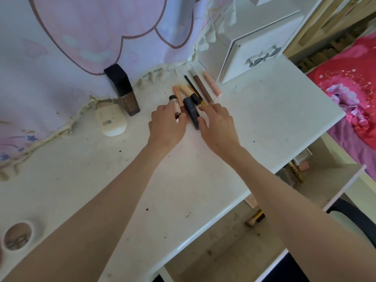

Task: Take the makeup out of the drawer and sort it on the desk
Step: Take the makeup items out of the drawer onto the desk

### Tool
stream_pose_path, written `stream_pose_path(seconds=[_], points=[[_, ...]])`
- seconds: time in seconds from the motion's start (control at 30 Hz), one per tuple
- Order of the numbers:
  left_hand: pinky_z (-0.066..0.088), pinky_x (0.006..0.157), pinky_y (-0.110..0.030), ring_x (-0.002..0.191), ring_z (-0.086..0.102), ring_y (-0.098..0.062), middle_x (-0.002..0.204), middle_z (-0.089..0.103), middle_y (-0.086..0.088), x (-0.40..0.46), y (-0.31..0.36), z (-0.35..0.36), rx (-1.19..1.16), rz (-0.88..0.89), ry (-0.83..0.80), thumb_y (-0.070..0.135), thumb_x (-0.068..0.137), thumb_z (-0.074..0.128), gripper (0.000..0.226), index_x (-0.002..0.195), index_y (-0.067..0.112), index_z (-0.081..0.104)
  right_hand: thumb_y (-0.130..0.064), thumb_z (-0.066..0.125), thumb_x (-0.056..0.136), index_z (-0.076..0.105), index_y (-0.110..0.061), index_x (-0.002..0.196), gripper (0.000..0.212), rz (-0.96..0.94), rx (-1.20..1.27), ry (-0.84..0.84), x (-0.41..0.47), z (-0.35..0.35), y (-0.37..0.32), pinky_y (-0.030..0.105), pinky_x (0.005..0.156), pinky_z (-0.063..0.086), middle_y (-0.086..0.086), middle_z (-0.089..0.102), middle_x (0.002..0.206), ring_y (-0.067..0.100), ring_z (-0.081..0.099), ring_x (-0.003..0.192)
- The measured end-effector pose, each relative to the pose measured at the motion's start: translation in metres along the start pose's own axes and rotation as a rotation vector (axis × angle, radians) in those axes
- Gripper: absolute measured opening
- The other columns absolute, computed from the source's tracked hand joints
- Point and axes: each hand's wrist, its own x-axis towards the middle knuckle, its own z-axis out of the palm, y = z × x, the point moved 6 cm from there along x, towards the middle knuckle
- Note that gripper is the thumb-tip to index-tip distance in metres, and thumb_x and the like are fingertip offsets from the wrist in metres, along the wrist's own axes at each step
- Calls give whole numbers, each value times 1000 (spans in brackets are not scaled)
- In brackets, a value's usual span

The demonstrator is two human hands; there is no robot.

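Several makeup sticks lie side by side at the back of the white desk: a pink tube, a brown pencil, a thin black-and-gold brush, a beige tube and a peach stick. My left hand rests on a white tube with a dark cap. My right hand touches the right side of a dark blue tube, fingers spread. The open drawer below the desk edge holds a small brush.
A dark foundation bottle and a white compact stand at the back left by a pink patterned cloth. A white drawer box sits back right. A second drawer at right holds gold and pink items. A red bedspread lies beyond.
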Motion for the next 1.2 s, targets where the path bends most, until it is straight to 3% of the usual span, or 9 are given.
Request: stream_pose_path(seconds=[0.07, 0.13, 0.23, 0.4, 0.57, 0.7, 0.83, 0.97, 1.2], points=[[33, 98, -42, 126, 36, -31, 137, 41, -12, -18, 3, 0, 150, 23, -107, 34, 95, 42, 49, 140, 18, 31, -22, 46, 96, 50, -12, 130, 36, -23, -34, -21, -15, -7, 5, 36, 98, 36, 8, 50, 130, 25, 46, 117], [26, 107, -44, 134, 28, -28, 147, 31, -9, -39, 5, -5, 276, 74, -98, 38, 95, 40, 56, 145, 19, 23, -24, 46, 96, 48, -13, 132, 38, -35, -61, -35, -36, -16, 12, 36, 100, 35, 7, 49, 132, 24, 46, 119], [19, 112, -47, 135, 29, -24, 147, 33, -6, -81, 19, -5, 418, 260, -27, 38, 95, 40, 51, 142, 18, 32, -23, 53, 93, 54, -8, 125, 36, -88, -53, 20, -77, -35, 23, 43, 92, 44, 12, 57, 123, 30, 54, 111], [40, 99, -45, 117, 54, -30, 128, 56, -13, -164, 50, 21, 409, 541, 42, 28, 91, 53, 39, 126, 10, 53, -22, 50, 89, 57, -5, 122, 38, -72, -20, 37, -156, -54, 61, 48, 89, 47, 15, 60, 119, 34, 57, 109], [48, 92, -37, 110, 57, -25, 119, 59, -10, -235, 63, 69, 315, 672, -1, 25, 91, 36, 38, 119, 9, 57, -13, 58, 83, 62, -3, 110, 30, -64, -77, 24, -218, -56, 103, 46, 80, 50, 15, 63, 108, 34, 60, 100], [47, 96, -39, 118, 52, -24, 127, 54, -8, -260, 50, 123, 358, 626, -164, 20, 91, 44, 38, 127, 11, 51, -12, 58, 88, 58, -6, 117, 29, -28, -123, -117, -234, -43, 135, 43, 92, 45, 13, 58, 117, 32, 53, 110], [35, 105, -38, 131, 38, -23, 142, 40, -9, -255, 33, 162, 444, 549, -267, 16, 92, 50, 50, 139, 13, 36, -19, 48, 93, 45, -10, 132, 40, 43, -259, -275, -215, -33, 174, 38, 101, 34, 10, 47, 134, 28, 41, 124], [24, 111, -38, 138, 25, -28, 148, 27, -14, -239, 29, 188, 524, 501, -300, 7, 88, 53, 64, 144, 9, 23, -15, 51, 90, 39, -11, 136, 48, 167, -294, -340, -186, -23, 204, 45, 102, 34, 13, 42, 137, 32, 37, 127], [3, 115, -50, 142, 3, -35, 154, 8, -16, -212, 31, 212, 695, 430, -270, -5, 81, 51, 79, 147, 9, 10, -15, 59, 83, 32, -14, 140, 63, 85, -415, -476, -157, 7, 226, 53, 103, 31, 11, 31, 144, 32, 23, 135]])
